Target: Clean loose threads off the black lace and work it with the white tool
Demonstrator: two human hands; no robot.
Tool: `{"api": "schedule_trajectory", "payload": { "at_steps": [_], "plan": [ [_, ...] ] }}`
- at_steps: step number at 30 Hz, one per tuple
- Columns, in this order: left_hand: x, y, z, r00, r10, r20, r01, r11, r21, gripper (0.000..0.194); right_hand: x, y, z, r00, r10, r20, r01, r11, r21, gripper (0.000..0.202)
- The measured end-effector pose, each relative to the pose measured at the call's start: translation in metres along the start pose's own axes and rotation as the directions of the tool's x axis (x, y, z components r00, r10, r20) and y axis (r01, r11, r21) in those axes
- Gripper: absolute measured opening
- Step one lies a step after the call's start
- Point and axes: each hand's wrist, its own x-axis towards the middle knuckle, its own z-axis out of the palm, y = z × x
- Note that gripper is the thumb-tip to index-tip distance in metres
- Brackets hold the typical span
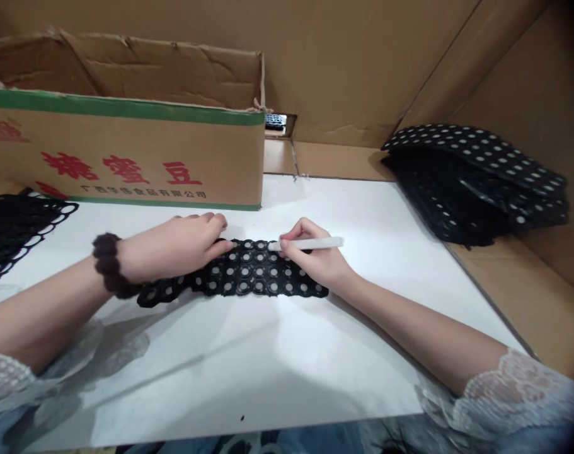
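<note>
A black perforated strip [259,271] with rows of ringed holes lies across the white table, its left end bent a little toward me. My left hand [187,243] rests over the strip's upper left part, fingers stretched out and thumb along the top edge. Pinched in my right hand [315,255] is a slim white pen-shaped tool [327,243]. The tool's tip points left and meets the strip's upper rows near the middle. Some of the strip is hidden under both hands. Whether the tip is a blade or a nib is too small to tell.
Behind my left hand stands an open cardboard box [149,145] with green edges and red lettering. More black perforated pieces [22,227] lie at the far left. A pile of black dotted sheets [476,183] sits at the right, beyond the white table's edge [480,296]. Cardboard walls [343,69] enclose the back.
</note>
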Motion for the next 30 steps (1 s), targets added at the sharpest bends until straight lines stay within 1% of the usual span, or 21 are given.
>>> {"api": "schedule_trajectory", "payload": {
  "at_steps": [2, 3, 5, 6, 7, 9, 10, 11, 12, 14, 16, 17, 19, 22, 24, 27, 30],
  "plan": [
    [0.001, -0.015, -0.004, 0.997, 0.033, 0.072, -0.028, 0.998, -0.064, 0.039, -0.001, 0.0, 0.0, 1.0, -0.017, 0.006, 0.017, 0.999, -0.031, 0.013],
    [0.001, -0.02, -0.006, 0.995, 0.058, 0.086, -0.051, 0.995, -0.086, 0.039, -0.001, 0.0, 0.0, 1.0, -0.027, 0.01, 0.027, 0.999, -0.047, 0.011],
    [0.0, -0.026, -0.009, 0.993, 0.09, 0.081, -0.081, 0.991, -0.111, 0.041, -0.002, -0.002, 0.0, 0.999, -0.046, 0.017, 0.048, 0.995, -0.092, 0.008],
    [-0.001, -0.028, -0.011, 0.995, 0.078, 0.069, -0.07, 0.992, -0.102, 0.041, -0.002, -0.003, 0.0, 0.998, -0.054, 0.021, 0.056, 0.991, -0.123, 0.007],
    [-0.003, -0.029, -0.011, 0.997, 0.04, 0.058, -0.036, 0.997, -0.073, 0.04, -0.003, -0.004, 0.0, 0.998, -0.06, 0.026, 0.064, 0.986, -0.155, 0.006],
    [-0.004, -0.03, -0.012, 0.996, -0.074, 0.044, 0.073, 0.997, 0.031, 0.039, -0.003, -0.006, 0.001, 0.997, -0.077, 0.032, 0.082, 0.973, -0.216, 0.006],
    [-0.005, -0.03, -0.012, 0.994, -0.101, 0.037, 0.098, 0.992, 0.082, 0.036, -0.003, -0.006, 0.001, 0.995, -0.091, 0.032, 0.096, 0.966, -0.24, 0.006],
    [-0.004, -0.028, -0.012, 0.995, -0.094, 0.023, 0.091, 0.988, 0.121, 0.034, -0.002, -0.006, 0.001, 0.994, -0.11, 0.025, 0.113, 0.959, -0.261, 0.006],
    [-0.003, -0.025, -0.012, 0.998, -0.055, 0.004, 0.054, 0.988, 0.141, 0.033, -0.002, -0.006, 0.001, 0.991, -0.13, 0.013, 0.129, 0.951, -0.28, 0.007],
    [0.001, -0.014, -0.009, 0.997, 0.053, -0.062, -0.047, 0.994, 0.1, 0.033, -0.001, -0.004, 0.001, 0.988, -0.156, -0.018, 0.143, 0.94, -0.308, 0.008],
    [0.007, 0.003, -0.004, 0.986, 0.095, -0.14, -0.093, 0.995, 0.024, 0.035, -0.001, -0.001, 0.002, 0.988, -0.152, -0.039, 0.131, 0.936, -0.327, 0.013],
    [0.009, 0.013, -0.001, 0.982, 0.095, -0.162, -0.098, 0.995, -0.008, 0.035, -0.001, 0.0, 0.002, 0.989, -0.144, -0.04, 0.122, 0.934, -0.336, 0.016],
    [0.013, 0.03, 0.008, 0.981, 0.085, -0.174, -0.093, 0.995, -0.041, 0.033, 0.0, 0.001, 0.002, 0.99, -0.135, -0.028, 0.116, 0.926, -0.36, 0.021],
    [0.014, 0.045, 0.018, 0.978, 0.06, -0.198, -0.075, 0.995, -0.07, 0.028, 0.0, 0.001, 0.002, 0.989, -0.15, 0.006, 0.141, 0.912, -0.385, 0.024],
    [0.014, 0.047, 0.023, 0.97, 0.035, -0.241, -0.073, 0.986, -0.153, 0.024, 0.0, 0.0, 0.002, 0.988, -0.154, 0.016, 0.149, 0.911, -0.385, 0.024],
    [0.015, 0.044, 0.026, 0.957, -0.03, -0.288, -0.081, 0.928, -0.364, 0.016, 0.0, -0.001, 0.001, 0.992, -0.129, 0.011, 0.124, 0.922, -0.368, 0.023],
    [0.017, 0.041, 0.027, 0.964, -0.082, -0.252, -0.067, 0.845, -0.531, 0.01, 0.002, -0.001, 0.0, 0.991, -0.12, 0.055, 0.132, 0.923, -0.361, 0.024]
  ]
}}
